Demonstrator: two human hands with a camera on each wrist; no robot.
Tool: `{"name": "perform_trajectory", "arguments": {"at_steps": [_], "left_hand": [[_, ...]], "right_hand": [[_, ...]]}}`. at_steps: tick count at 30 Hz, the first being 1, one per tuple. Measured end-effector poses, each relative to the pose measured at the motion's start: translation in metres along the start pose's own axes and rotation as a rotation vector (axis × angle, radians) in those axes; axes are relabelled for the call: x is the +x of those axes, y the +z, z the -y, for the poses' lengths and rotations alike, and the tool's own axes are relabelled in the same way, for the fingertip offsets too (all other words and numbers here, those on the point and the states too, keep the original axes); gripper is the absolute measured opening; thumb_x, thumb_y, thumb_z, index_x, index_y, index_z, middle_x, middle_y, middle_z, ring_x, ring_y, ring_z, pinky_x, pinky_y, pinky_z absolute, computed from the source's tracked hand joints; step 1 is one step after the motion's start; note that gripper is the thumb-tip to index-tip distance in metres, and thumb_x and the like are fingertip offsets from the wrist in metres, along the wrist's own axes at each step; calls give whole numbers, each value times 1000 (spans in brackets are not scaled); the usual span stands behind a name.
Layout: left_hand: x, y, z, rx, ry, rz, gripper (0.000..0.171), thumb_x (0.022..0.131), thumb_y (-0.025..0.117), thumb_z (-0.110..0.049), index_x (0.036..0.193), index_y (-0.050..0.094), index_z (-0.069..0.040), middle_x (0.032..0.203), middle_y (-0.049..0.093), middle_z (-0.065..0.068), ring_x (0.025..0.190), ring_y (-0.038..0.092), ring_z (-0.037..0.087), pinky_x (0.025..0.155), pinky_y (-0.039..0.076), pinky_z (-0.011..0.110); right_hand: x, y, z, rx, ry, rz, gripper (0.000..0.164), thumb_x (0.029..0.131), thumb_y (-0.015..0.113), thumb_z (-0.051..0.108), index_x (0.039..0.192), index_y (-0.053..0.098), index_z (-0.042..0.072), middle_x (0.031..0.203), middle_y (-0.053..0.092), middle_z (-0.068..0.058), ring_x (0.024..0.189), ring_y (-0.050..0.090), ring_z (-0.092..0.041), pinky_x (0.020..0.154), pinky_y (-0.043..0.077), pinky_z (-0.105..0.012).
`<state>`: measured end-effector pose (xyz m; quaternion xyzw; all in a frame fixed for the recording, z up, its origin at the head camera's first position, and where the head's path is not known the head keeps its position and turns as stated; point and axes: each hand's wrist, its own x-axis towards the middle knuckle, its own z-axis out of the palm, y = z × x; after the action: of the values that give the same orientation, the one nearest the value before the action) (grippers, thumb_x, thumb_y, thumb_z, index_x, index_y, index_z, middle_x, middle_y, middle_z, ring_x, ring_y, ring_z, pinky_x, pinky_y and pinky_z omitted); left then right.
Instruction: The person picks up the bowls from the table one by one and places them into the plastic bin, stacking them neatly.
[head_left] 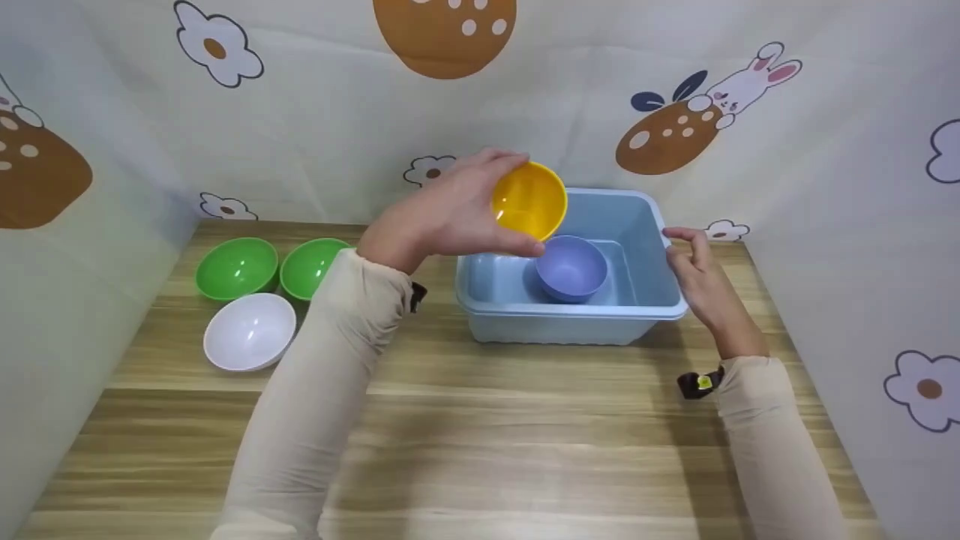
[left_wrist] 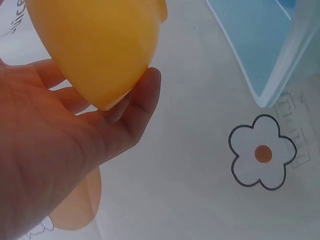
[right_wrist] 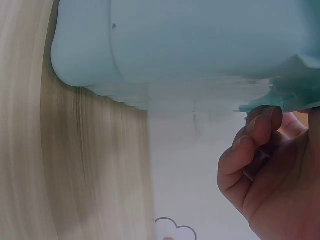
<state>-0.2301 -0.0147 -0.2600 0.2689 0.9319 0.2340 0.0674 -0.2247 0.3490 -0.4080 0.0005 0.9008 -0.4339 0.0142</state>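
Observation:
My left hand [head_left: 465, 210] grips a yellow bowl [head_left: 531, 201] over the left part of a light blue plastic bin [head_left: 570, 309]. The bowl is tilted, its inside turned toward the head camera. In the left wrist view, the thumb and fingers wrap the yellow bowl's outside [left_wrist: 100, 50]. A purple bowl [head_left: 571, 270] sits upright on the bin's floor. At the bin's right side, my right hand [head_left: 703, 289] holds the rim; the right wrist view shows its curled fingers [right_wrist: 245, 147] under the edge.
On the wooden table [head_left: 525, 450], left of the bin, stand two green bowls, one at the far left [head_left: 237, 268] and one partly behind my left arm, plus a white bowl [head_left: 250, 332]. A patterned cloth [head_left: 322, 112] rises behind the bin and along both sides.

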Motion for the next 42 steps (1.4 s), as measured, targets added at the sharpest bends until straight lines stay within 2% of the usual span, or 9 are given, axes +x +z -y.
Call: {"name": "perform_trajectory", "arguments": {"at_steps": [2, 5, 12, 20, 25, 28, 32, 39, 42], "left_hand": [[4, 1, -4, 0, 14, 10, 102, 64, 68, -69, 149, 29, -28, 148, 35, -8, 122, 41, 14, 90, 50, 33], [9, 4, -10, -1, 28, 25, 103, 64, 68, -70, 149, 29, -27, 147, 35, -6, 119, 42, 12, 88, 51, 30], [19, 9, -20, -6, 37, 48, 104, 64, 68, -69, 150, 28, -27, 144, 34, -4, 115, 43, 10, 85, 50, 27], [31, 12, -23, 15, 67, 52, 101, 64, 70, -67, 148, 31, -26, 140, 36, -7, 116, 39, 10, 85, 50, 26], [38, 15, -24, 36, 67, 59, 101, 64, 70, -66, 148, 31, -26, 139, 36, -6, 116, 41, 11, 87, 49, 26], [42, 17, -24, 39, 70, 60, 101, 64, 70, -66, 148, 32, -25, 138, 37, -6, 116, 41, 10, 87, 49, 27], [47, 19, -25, 45, 75, 55, 101, 63, 70, -66, 148, 33, -24, 139, 38, -6, 120, 38, 11, 89, 48, 28], [56, 22, -25, 71, 58, 56, 100, 64, 70, -64, 148, 32, -25, 141, 37, -6, 126, 28, 15, 93, 46, 29], [60, 24, -24, 83, 52, 57, 100, 64, 70, -64, 148, 32, -26, 141, 37, -5, 127, 28, 16, 95, 44, 31]], "right_hand": [[0, 0, -1, 6, -16, 3, 50, 101, 28, 46, 145, 24, 22, 128, 56, -24, 110, 58, -35, 83, 48, -31], [1, 0, -2, 10, -14, 12, 50, 102, 28, 45, 146, 23, 22, 129, 55, -24, 111, 58, -35, 81, 47, -29], [1, -1, -1, 18, 16, 20, 51, 102, 27, 46, 147, 21, 24, 132, 53, -24, 115, 56, -37, 87, 45, -36], [1, -2, 1, 1, 43, 17, 51, 100, 27, 52, 145, 21, 28, 138, 48, -24, 122, 51, -40, 99, 41, -53], [-1, -1, 1, 1, 37, 21, 51, 101, 26, 51, 146, 21, 28, 138, 47, -24, 121, 52, -41, 97, 42, -53], [-1, -1, 1, 8, 33, 16, 50, 101, 27, 50, 146, 22, 28, 136, 50, -24, 119, 53, -39, 96, 42, -50], [-1, 0, 1, 10, 30, 8, 51, 101, 29, 49, 146, 23, 26, 133, 53, -24, 118, 54, -37, 96, 42, -47], [-2, -1, 2, -1, 62, 13, 52, 99, 28, 54, 145, 22, 29, 136, 50, -23, 123, 51, -39, 102, 38, -55], [-2, -1, 2, 2, 53, 7, 52, 100, 28, 53, 145, 23, 28, 135, 51, -24, 121, 52, -39, 101, 38, -55]]}}
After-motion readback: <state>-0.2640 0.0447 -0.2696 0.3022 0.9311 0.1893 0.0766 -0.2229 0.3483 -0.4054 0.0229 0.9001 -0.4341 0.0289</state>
